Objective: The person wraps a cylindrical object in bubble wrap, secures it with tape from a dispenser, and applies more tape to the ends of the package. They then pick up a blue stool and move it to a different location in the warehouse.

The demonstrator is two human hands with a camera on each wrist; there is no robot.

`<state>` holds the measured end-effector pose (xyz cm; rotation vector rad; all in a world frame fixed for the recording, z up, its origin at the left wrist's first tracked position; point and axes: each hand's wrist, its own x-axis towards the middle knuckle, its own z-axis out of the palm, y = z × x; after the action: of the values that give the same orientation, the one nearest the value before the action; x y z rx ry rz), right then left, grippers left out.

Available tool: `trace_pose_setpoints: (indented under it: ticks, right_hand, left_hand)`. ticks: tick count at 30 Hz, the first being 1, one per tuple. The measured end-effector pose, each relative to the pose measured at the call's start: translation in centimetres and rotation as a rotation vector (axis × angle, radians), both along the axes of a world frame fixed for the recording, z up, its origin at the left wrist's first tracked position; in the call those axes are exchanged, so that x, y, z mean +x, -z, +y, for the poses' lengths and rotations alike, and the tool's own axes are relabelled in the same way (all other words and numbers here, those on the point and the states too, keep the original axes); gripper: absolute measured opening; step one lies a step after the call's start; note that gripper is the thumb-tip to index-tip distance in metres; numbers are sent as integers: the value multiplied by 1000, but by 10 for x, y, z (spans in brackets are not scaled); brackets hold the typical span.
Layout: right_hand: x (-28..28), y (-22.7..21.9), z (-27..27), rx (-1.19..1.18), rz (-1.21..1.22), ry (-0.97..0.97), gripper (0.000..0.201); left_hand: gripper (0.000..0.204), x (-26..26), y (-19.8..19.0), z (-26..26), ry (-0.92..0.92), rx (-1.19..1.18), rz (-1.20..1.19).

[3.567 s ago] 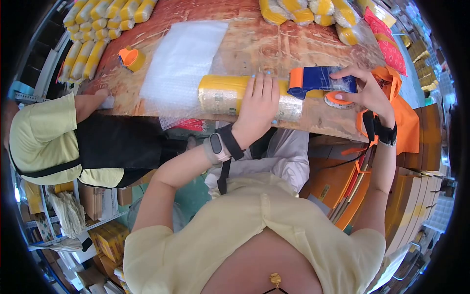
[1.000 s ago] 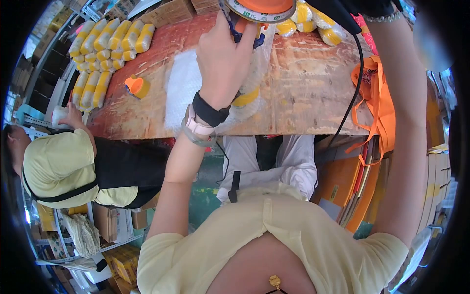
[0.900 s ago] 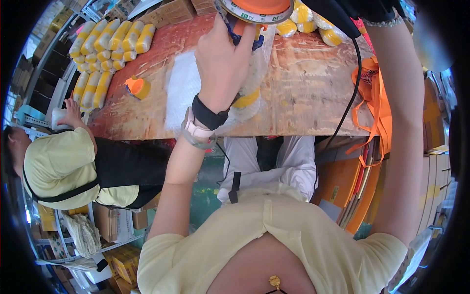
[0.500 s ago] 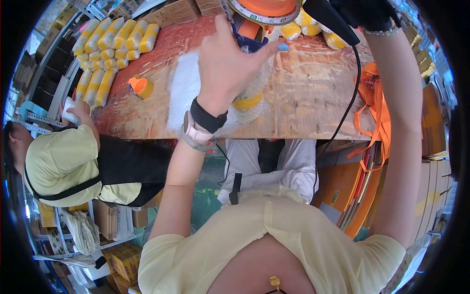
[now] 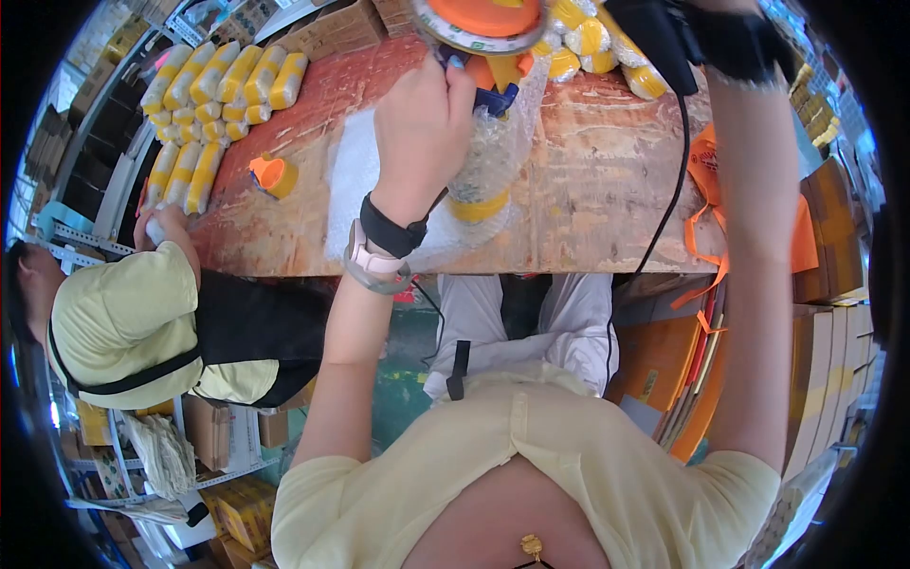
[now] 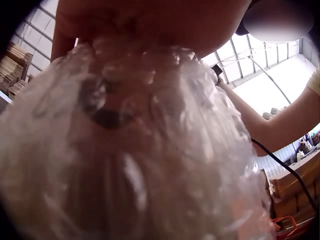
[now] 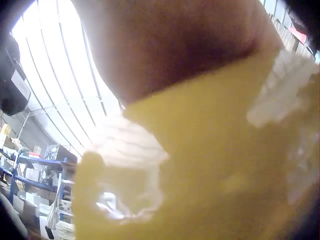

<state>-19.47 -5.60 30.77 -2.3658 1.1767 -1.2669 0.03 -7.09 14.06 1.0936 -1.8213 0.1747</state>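
A bubble-wrapped parcel point(image 5: 477, 175) with a yellow tape band stands on end on the table. My left hand point(image 5: 422, 137) holds it near its top, thumb drawn in; in the left wrist view, bubble wrap point(image 6: 150, 150) fills the space below the palm. Over the parcel hangs a blue and orange tape dispenser point(image 5: 493, 100), its round side large at the frame's top edge. In the right wrist view my right hand point(image 7: 180, 45) is against the glossy yellow tape roll point(image 7: 215, 160); its fingers are hidden, and in the head view it lies beyond the top edge.
A bubble wrap sheet point(image 5: 353, 180) lies left of the parcel. An orange and yellow tape dispenser point(image 5: 275, 175), stacked wrapped parcels point(image 5: 218, 81) and an orange bag point(image 5: 709, 180) are around it. Another person point(image 5: 123, 322) works at left; a black cable point(image 5: 678, 180) hangs from my right wrist.
The parcel, lying flat 3.6 seconds ago, now stands upright. Since half a second ago my left thumb has closed in from a wide spread, and the dispenser has shifted left.
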Motion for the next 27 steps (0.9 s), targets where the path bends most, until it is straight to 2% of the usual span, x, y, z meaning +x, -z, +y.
trace_pose_setpoints:
  ticks: [1,2,4,5,7,8,10,13,16,19,20,23,27]
  right_hand:
    - [-13,10,5,-51,-153,-8,67]
    - [-25,27,3,-83,-272,-10,62]
    - [-48,82,-21,-19,-499,15,54]
    - [-48,116,-30,53,-552,34,51]
    - [-16,171,-15,122,-502,69,46]
    - [-4,190,-21,476,-539,161,48]
    - [11,234,-48,604,-764,-97,40]
    - [33,240,-38,315,-1125,-126,35]
    - [49,228,-8,148,-1060,7,23]
    - [65,225,14,140,-1004,101,23]
    - [69,230,13,30,-933,145,24]
    - [73,235,14,27,-917,101,24]
    - [67,235,18,-114,-721,-4,32]
  left_hand:
    - [22,1,2,-1,-10,14,25]
    - [22,1,2,0,-17,-4,22]
    - [21,2,2,3,-32,-43,16]
    - [22,2,2,4,-30,-40,21]
    - [24,0,3,5,-27,-34,34]
    - [24,-1,3,6,-31,-28,36]
    - [24,-3,1,7,-37,-21,37]
    - [25,0,4,6,-64,-26,49]
    - [19,3,4,8,-132,13,45]
    - [17,0,2,9,-98,0,107]
    - [19,-3,2,10,-90,-12,136]
    - [23,-8,1,15,-81,-36,210]
    - [24,-5,0,13,-84,-61,254]
